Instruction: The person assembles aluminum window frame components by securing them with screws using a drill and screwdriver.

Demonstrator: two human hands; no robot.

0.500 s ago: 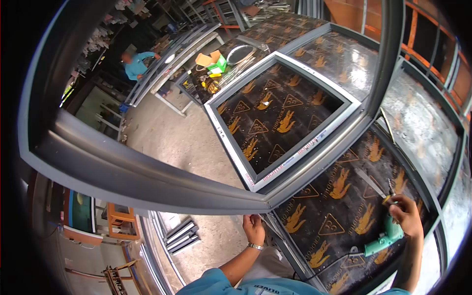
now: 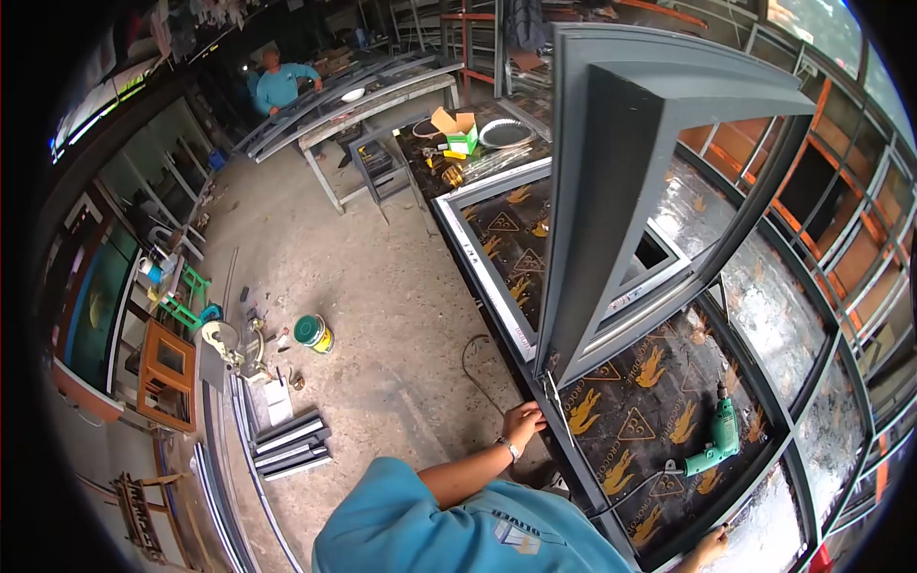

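My left hand (image 2: 524, 423), with a watch at the wrist, has its fingers curled against the bench edge just below the corner of a dark grey window frame (image 2: 602, 229). What those fingers hold, if anything, is hidden. That frame stands raised, and a thin metal stay arm (image 2: 557, 406) shows at its lower corner. Low on the right, my right hand (image 2: 709, 549) is closed at a grey bar, its fingertips pinched together; I cannot make out anything in them. A green electric drill (image 2: 718, 437) lies on the dark printed board (image 2: 635, 377) between my hands.
A white-taped frame (image 2: 487, 272) lies flat behind the raised one. Past it are an open box (image 2: 460, 132) and tools. Cut profiles (image 2: 291, 444) and a paint bucket (image 2: 313, 332) stand on the floor at left. A co-worker (image 2: 279, 86) is at a far bench.
My view has shifted, and the raised frame now appears narrower and farther right. My right hand has left the drill area and moved down toward me; the yellow-handled blade no longer shows in it.
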